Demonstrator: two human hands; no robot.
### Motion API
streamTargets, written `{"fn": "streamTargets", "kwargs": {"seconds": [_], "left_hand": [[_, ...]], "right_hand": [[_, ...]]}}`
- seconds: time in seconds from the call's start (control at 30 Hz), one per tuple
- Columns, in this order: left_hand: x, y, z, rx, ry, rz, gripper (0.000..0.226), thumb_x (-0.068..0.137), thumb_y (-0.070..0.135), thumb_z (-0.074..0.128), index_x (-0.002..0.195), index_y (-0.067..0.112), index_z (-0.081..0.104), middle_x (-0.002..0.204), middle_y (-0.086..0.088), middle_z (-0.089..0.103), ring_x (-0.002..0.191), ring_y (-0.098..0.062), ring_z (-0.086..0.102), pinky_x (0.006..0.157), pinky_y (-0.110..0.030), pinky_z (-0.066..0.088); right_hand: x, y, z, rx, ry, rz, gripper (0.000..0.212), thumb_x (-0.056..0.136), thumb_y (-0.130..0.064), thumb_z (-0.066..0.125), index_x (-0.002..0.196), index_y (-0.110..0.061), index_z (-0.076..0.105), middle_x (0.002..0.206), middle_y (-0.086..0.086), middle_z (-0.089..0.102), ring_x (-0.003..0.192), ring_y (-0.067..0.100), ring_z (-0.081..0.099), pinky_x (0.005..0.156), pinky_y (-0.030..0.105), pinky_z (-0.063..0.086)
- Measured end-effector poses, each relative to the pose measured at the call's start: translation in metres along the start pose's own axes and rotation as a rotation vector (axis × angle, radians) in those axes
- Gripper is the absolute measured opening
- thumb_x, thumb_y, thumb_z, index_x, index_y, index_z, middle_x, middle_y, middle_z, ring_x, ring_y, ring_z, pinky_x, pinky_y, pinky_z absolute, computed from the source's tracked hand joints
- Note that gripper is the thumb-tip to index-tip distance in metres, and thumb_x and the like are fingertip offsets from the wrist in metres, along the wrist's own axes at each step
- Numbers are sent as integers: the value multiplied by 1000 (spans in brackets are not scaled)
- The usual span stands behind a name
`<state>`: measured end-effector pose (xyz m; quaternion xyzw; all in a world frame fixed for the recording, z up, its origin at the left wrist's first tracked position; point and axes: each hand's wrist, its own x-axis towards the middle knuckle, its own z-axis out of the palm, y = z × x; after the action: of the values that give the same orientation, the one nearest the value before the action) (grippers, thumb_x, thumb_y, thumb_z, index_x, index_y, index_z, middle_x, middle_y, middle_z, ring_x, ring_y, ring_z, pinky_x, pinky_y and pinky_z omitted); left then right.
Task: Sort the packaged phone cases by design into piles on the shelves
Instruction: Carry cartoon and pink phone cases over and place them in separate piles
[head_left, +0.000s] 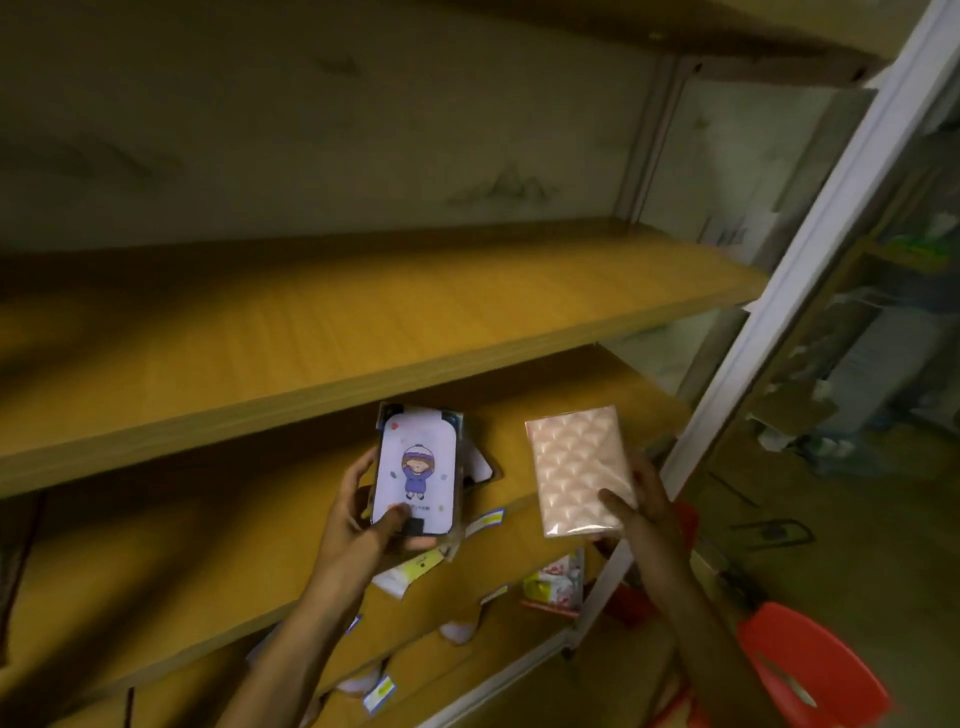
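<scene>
Two hands, two held cases | left hand (358, 525) fingers curl round cartoon case (417, 475), white with a purple girl, above middle shelf (218, 561) | right hand (647, 512) pinches pink case (579, 470), bumpy, shiny, beside it | more packs below

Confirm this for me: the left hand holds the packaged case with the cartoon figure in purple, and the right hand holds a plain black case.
Not quite. The left hand does hold the cartoon case, but the case in the right hand is not plain black: it is a pale pink quilted case in clear wrapping, as the head view shows.
</scene>
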<state>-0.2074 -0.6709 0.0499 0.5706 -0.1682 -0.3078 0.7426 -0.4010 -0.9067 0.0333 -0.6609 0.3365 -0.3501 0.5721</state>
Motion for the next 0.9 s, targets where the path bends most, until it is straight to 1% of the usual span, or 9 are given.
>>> {"fn": "streamTargets", "kwargs": {"seconds": [0.07,0.13,0.3,0.53,0.63,0.67,0.77,0.83,0.9], "left_hand": [[10,-1,11,35,23,33,60,88,-5,60,134,31,45,115,-2,66,90,-26,72,67,-43,61],[21,-4,21,58,64,55,59,88,-4,61,131,33,47,114,-1,67,93,-23,71,68,-41,61],[44,-19,48,73,167,84,60,88,-3,62,124,43,49,115,2,67,97,-24,70,72,-40,61],[50,-37,94,20,307,141,61,88,-7,58,118,45,52,110,-2,69,94,-31,70,67,-43,60],[46,-41,108,13,351,160,60,89,-7,56,118,45,51,101,3,73,90,-31,71,65,-42,61],[45,-43,112,10,363,159,60,89,-7,56,120,44,51,102,2,73,89,-32,72,66,-43,61],[41,-47,117,8,398,151,61,89,-6,56,128,41,48,109,-2,70,91,-35,71,69,-47,60],[39,-50,118,20,412,151,62,90,-6,55,132,38,46,111,-3,69,93,-35,70,70,-48,60],[39,-52,118,21,423,148,62,90,-6,54,133,37,45,115,-4,68,95,-34,70,70,-47,60]], "right_hand": [[27,2,-3,-13,-37,6,61,89,-9,63,140,-31,40,134,-5,48,113,13,53,67,17,51],[55,7,-5,-22,-62,30,59,89,-7,62,138,-33,42,135,-5,48,115,15,52,62,13,52],[123,22,-11,24,-160,61,56,88,2,59,134,-28,46,119,-8,59,106,11,59,60,14,52],[195,48,-20,-7,-322,146,58,89,-1,60,137,-28,43,127,-2,54,99,15,61,53,33,58],[210,58,-20,-87,-370,137,58,90,-2,59,139,-26,42,128,-2,52,95,14,61,53,29,58],[214,61,-21,-131,-384,122,57,90,-5,60,139,-26,41,129,0,53,96,17,61,56,29,57],[223,70,-25,-258,-417,61,54,89,-12,64,138,-20,43,130,6,56,107,21,58,79,33,51],[225,73,-29,-333,-433,32,55,89,-17,64,139,-19,42,130,7,56,110,22,57,86,35,51],[224,72,-32,-441,-443,-16,56,89,-29,63,140,-24,39,134,4,52,116,24,55,90,45,52]]}}
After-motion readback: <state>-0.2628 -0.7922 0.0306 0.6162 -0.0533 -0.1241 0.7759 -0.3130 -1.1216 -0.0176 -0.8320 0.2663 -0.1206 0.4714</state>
